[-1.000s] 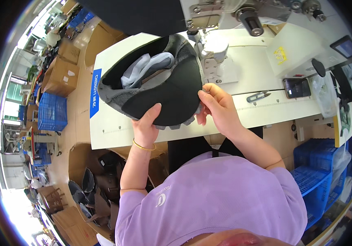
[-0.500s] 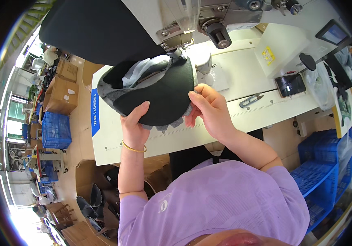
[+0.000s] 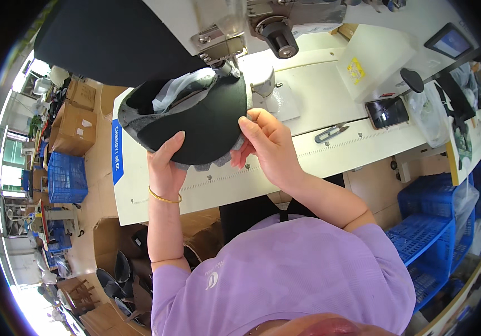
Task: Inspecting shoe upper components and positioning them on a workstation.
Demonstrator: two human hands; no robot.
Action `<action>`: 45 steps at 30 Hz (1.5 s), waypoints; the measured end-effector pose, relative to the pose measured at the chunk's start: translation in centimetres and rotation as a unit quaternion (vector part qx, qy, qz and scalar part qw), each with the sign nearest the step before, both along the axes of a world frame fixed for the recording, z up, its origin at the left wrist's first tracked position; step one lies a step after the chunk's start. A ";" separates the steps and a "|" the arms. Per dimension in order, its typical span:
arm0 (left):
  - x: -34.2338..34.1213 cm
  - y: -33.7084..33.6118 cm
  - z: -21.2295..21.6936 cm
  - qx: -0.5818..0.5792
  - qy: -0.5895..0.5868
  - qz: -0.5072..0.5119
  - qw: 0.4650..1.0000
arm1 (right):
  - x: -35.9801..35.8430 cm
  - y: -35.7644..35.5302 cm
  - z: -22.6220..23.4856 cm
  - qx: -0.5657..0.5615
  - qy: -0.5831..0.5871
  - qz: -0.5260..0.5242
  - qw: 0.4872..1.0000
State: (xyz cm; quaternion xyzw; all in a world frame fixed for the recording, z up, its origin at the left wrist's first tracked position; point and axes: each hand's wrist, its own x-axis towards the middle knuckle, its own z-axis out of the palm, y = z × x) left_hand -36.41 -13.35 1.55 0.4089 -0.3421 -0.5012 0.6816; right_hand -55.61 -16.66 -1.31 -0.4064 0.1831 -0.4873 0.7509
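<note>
A curved black fabric piece (image 3: 195, 126) with grey lining and a notched grey edge sits under the sewing machine's presser foot (image 3: 226, 68). White material (image 3: 180, 89) shows in its hollow upper side. My left hand (image 3: 165, 162) grips the near left part, its thumb on the black face and its fingers hidden beneath. At the right edge, my right hand (image 3: 271, 144) pinches the grey rim between thumb and index finger, the other fingers curled below. Both hands are closed on the same piece, close to the needle area.
White machine table (image 3: 240, 185) carries thread snips (image 3: 331, 133), a phone (image 3: 386, 113) and a clear plastic bag (image 3: 428, 115). The machine head (image 3: 302, 22) overhangs the far side. A cardboard box (image 3: 106, 241) with dark pieces stands at lower left; blue crates (image 3: 428, 224) stand at right.
The whole view has shifted, so the scene sits slightly farther left and up. Both hands keep their hold, and the fabric piece stays at the presser foot with little visible movement.
</note>
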 end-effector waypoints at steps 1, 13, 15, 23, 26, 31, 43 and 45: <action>0.3 0.1 -0.2 0.004 -0.005 -0.012 1.000 | -0.2 0.2 0.3 -0.001 0.014 -0.006 1.000; 1.0 -0.1 -0.2 -0.006 -0.030 -0.088 0.996 | -0.2 0.0 0.2 -0.001 0.014 0.001 1.000; 0.9 -0.3 -0.3 -0.010 -0.039 -0.079 0.996 | -0.2 -0.5 0.2 0.003 0.010 0.007 1.000; -0.9 -0.9 -0.4 -0.037 -0.031 -0.068 0.997 | -0.7 -2.1 0.4 -0.009 0.046 -0.023 0.999; -1.3 -1.2 -0.3 -0.051 -0.027 -0.058 0.997 | 0.0 -2.4 -0.3 -0.011 0.022 -0.025 0.999; -1.4 -2.0 -0.6 -0.047 -0.060 -0.028 0.997 | 0.3 -2.4 -0.2 -0.016 0.031 -0.026 0.999; -4.6 -2.6 -1.6 -0.111 -0.104 0.048 0.987 | -0.1 -3.3 -0.2 -0.026 0.035 -0.045 0.998; -4.9 -2.8 -1.8 -0.120 -0.120 0.056 0.984 | -0.1 -3.4 -0.3 -0.034 0.022 -0.042 0.998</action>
